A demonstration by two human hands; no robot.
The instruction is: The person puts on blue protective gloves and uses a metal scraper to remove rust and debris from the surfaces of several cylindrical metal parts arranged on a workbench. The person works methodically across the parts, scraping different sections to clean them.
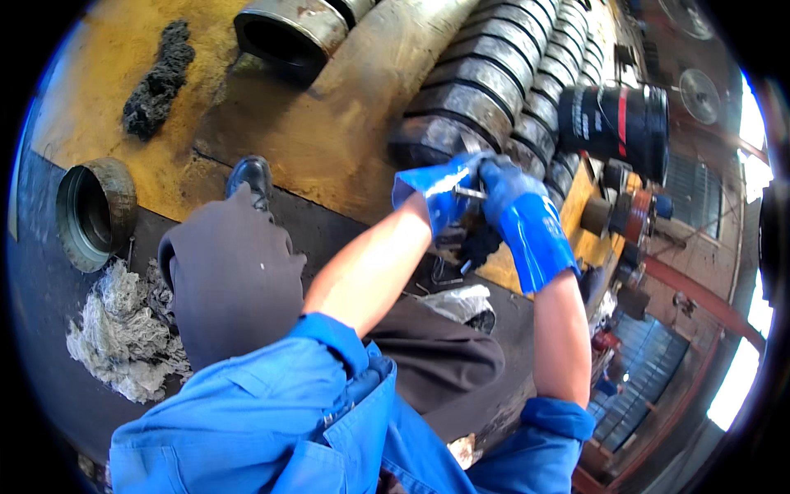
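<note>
Both hands wear blue rubber gloves and meet in front of a row of dark metal rings (469, 90). My left hand (448, 185) has its fingers closed. A thin metal rod (470, 193) shows between the two gloves, beside the left one. My right hand (510, 189) is closed close against the left, its fingertips turned away from view. What the fingers grip is mostly hidden by the gloves. The end ring of the row lies just beyond the fingertips; I cannot tell whether they touch it.
A black bucket with a red stripe (617, 128) stands at right of the rings. A large metal sleeve (292, 33) lies at the back. On the left are a loose metal ring (97, 214), a pale rag heap (127, 333) and a dark rag (158, 81). Hex keys (444, 272) lie below the hands.
</note>
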